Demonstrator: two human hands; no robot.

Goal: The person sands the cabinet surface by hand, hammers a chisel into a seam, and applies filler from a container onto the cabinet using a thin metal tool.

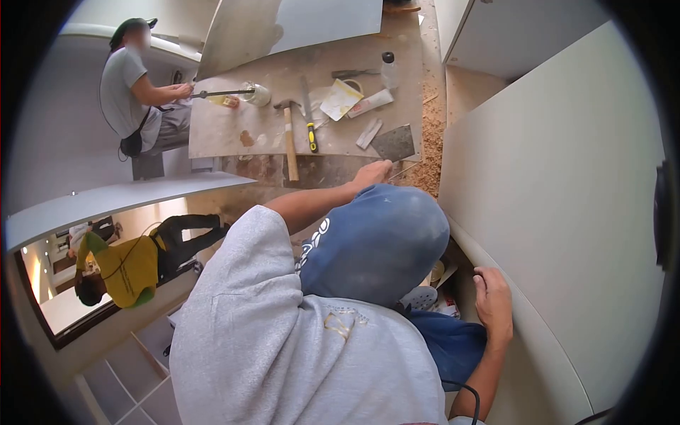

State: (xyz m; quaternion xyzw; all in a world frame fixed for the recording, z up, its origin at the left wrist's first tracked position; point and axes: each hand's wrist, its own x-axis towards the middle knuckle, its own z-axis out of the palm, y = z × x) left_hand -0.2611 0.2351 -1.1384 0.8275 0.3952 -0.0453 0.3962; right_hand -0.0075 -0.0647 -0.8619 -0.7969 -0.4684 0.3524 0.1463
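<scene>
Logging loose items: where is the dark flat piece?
In the head view, the dark flat piece lies at the near right corner of the worktable, beyond the left hand, beside the white strips.

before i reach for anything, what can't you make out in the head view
All in the head view:
- left hand: underside turned away, so any grip is hidden
- red-and-white item: partly covered by the blue trousers
- white tube: print too small to read
- large sheet: far end cut off by the top edge
</scene>
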